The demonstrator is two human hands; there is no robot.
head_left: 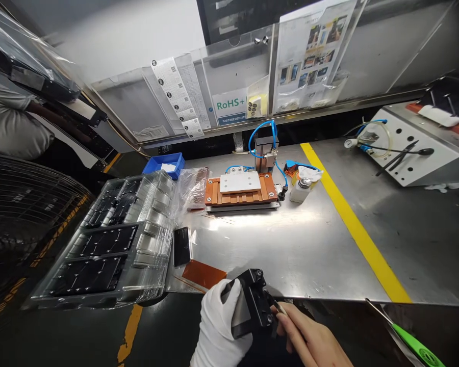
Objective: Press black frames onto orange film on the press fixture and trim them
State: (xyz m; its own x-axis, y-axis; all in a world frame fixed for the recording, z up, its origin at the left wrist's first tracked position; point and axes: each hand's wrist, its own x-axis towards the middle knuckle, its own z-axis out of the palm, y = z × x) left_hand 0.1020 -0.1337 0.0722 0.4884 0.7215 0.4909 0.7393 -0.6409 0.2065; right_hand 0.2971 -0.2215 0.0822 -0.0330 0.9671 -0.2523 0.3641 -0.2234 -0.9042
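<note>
My left hand (222,318), in a white glove, is closed around a black molded part (255,298) with a flat grey face and round fittings at its corners. The part is held tilted at the front edge of the metal bench. My bare right hand (304,331) pinches a slim, dark-tipped hand tool (276,304) against the part's right side. Its exact kind is hard to make out, and my fingers cover most of it. Just beyond my left hand lies an orange-brown sheet (203,274), beside a black phone (182,246).
Clear plastic trays (149,244) with several black parts stand at left, near a blue bin (163,164). A clamping fixture (240,191) and a white bottle (300,189) sit behind. At right are a grey machine box (421,148) and a green-handled tool (415,344). A person (13,122) stands far left.
</note>
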